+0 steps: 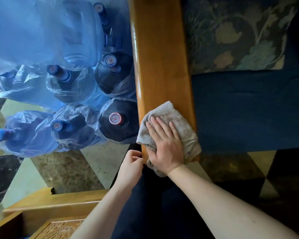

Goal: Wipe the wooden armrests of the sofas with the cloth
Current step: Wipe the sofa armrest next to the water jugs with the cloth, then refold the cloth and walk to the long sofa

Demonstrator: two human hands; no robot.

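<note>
2 sofas are in shot, and the big one fills the right side: the blue sofa seat (245, 111) with a floral cushion (235, 35) lying at its far end. Left of it stand the water jugs (114, 73), bagged in blue plastic on the tiled floor (62, 169), crowded close to the sofa's side, so there is little room to work from that flank. Between jugs and seat runs the wooden armrest (160, 57), long and glossy, stretching away from the person. Near the bottom left, a second armrest (47, 202) with carved wood below it waits its turn, untouched as far as one can judge. Now the cloth (171, 114) — grey towelling, bunched, draped over the near end of the armrest and spilling over the front edge. The right hand (166, 145) lies flat on it, fingers spread wide and pressing down, palm doing the work, which keeps the cloth tight to the wood. The left hand (130, 164) is loosely curled at the armrest's near corner — bracing there, it seems, though whether it pinches anything I cannot tell. Most of the armrest's length lies ahead of the cloth.
</note>
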